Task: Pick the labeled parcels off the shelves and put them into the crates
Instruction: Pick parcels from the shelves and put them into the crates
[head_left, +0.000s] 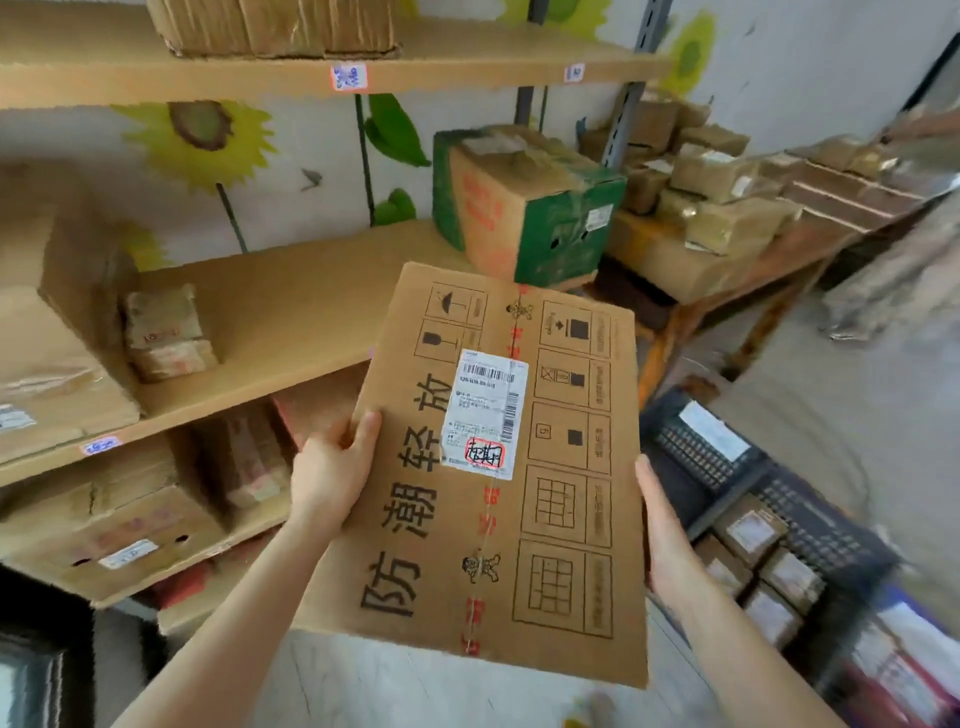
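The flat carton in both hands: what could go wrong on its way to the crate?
The left hand and right hand hold the carton only at its side edges, so it may slip or tilt. The dark crate already holds small parcels; this wide carton may not fit or may crush them.

Head-worn view, forward-down, close over parcel (467, 519)

Middle shelf (291, 322) is carrying a green carton (524, 208) (right end) and a small taped parcel (166, 332). Top shelf (467, 67) is bearing a brown box (275, 26).
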